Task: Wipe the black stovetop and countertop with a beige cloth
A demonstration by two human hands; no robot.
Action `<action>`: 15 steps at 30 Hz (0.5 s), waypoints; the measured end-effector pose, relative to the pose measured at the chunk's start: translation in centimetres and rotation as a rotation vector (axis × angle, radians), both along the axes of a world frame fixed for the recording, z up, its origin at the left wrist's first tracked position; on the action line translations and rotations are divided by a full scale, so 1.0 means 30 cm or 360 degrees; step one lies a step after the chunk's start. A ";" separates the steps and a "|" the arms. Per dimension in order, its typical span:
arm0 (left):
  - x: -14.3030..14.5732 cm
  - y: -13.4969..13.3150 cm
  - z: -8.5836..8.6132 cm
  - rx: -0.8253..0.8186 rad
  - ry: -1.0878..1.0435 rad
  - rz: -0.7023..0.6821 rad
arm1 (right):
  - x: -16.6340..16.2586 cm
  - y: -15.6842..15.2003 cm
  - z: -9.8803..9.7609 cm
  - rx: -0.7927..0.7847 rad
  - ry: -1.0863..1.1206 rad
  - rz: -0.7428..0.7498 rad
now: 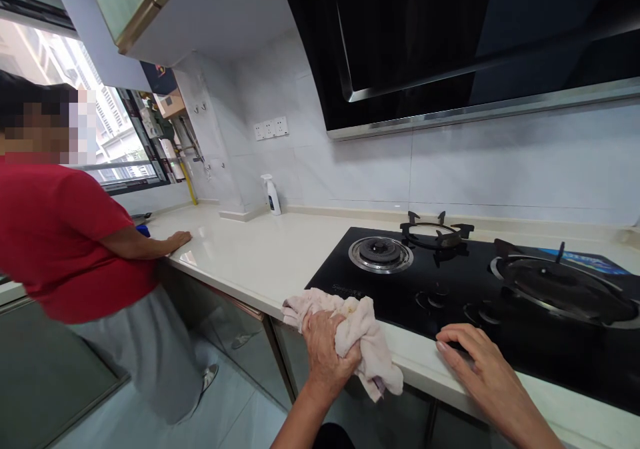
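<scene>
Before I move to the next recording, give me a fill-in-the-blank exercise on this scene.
1. The person holds the cloth in the ____ hand.
2. The co-worker's shirt is coloured ____.
3. The wall carries ____ socket plates side by side.

Missing words: left; red; three.

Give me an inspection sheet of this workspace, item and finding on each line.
Surface: counter, hob set in it.
Job's things: crumpled cloth at the counter's front edge, partly overhanging.
Clutter: pan support off the left burner; spray bottle near the wall.
Hands: left hand grips the cloth; right hand open at the hob's front edge.
Cables: nothing seen.
Surroundings: hood above the hob; another person at left, one hand on the counter.
</scene>
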State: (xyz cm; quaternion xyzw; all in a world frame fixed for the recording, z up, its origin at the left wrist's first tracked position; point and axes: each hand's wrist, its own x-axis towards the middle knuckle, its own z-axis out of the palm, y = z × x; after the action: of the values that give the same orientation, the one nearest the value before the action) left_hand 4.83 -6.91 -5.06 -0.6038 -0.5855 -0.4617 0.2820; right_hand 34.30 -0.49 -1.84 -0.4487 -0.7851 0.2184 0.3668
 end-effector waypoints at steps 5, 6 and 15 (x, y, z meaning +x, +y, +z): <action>-0.001 -0.002 0.003 -0.0013 0.0023 0.0019 | -0.002 0.000 -0.004 -0.0007 0.0017 -0.0004; -0.001 -0.002 0.003 -0.0016 0.0020 0.0020 | -0.003 0.000 -0.005 0.0003 0.0021 -0.0006; -0.003 0.001 -0.003 0.0014 -0.0002 -0.0010 | -0.003 0.000 -0.002 0.0013 0.0031 -0.0014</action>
State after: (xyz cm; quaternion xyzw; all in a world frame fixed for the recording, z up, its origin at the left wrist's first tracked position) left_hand 4.73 -6.89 -5.15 -0.6041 -0.5818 -0.4654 0.2828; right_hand 34.21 -0.48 -1.90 -0.4486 -0.7804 0.2179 0.3771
